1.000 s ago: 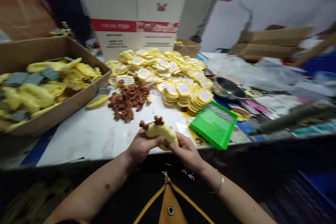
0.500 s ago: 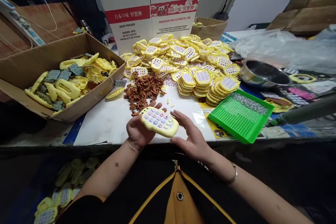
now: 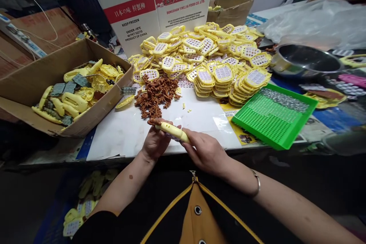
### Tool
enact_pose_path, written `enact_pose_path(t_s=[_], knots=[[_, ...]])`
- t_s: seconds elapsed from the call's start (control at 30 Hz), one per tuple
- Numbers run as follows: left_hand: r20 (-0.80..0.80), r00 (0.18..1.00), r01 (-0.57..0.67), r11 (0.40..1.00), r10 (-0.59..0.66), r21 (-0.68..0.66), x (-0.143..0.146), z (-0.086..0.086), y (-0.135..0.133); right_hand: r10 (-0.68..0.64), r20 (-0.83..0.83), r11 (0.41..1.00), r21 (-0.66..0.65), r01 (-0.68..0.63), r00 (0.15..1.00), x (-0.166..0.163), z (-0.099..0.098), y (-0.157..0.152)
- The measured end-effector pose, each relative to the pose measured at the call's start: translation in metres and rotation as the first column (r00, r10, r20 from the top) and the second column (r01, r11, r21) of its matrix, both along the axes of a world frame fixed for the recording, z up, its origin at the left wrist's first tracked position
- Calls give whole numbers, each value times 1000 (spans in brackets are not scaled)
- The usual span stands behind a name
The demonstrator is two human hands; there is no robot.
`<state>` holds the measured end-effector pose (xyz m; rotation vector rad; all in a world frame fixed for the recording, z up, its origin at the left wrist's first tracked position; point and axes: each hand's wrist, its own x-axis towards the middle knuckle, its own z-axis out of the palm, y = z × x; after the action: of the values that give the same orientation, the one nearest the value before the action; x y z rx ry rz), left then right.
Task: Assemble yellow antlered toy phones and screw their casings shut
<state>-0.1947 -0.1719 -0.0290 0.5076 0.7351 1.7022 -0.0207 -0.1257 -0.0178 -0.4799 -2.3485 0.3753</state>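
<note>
A yellow toy phone is held between both hands above the front of the white work surface, turned on edge so its button face points down and mostly out of sight. My left hand grips its left end, fingers partly hidden behind it. On the right end, my right hand closes with thumb and fingers. Just beyond lies a heap of small brown parts, and a few tiny yellow pieces are scattered beside it.
A cardboard box of yellow shells and green boards stands left. Yellow phone faceplates are piled at the back, some in stacks. To the right are a green tray with small clear pieces and a metal bowl.
The toy phone has tipped from face-up to on edge. My right hand, apart from it before, has closed on its right end. The camera view has shifted slightly.
</note>
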Motion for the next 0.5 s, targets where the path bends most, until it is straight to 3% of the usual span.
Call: enact_pose_path(t_s=[0.07, 0.23, 0.3, 0.4, 0.5], knots=[[6, 1000, -19, 1000, 20, -5, -1, 0, 0, -3, -2, 1000, 29, 3, 1000, -3, -1, 2], [61, 993, -92, 991, 98, -97, -8, -1, 1, 92, -94, 972, -206, -110, 991, -13, -10, 10], [62, 992, -103, 988, 111, -112, -9, -2, 1, 108, -96, 962, -240, -128, 990, -14, -13, 13], [62, 995, -68, 992, 76, -110, -7, -4, 4, 77, -92, 976, -196, -94, 993, -13, -14, 15], [74, 997, -14, 994, 22, -107, 1, -6, 10, -7, -48, 999, -48, 5, 999, -9, -10, 17]])
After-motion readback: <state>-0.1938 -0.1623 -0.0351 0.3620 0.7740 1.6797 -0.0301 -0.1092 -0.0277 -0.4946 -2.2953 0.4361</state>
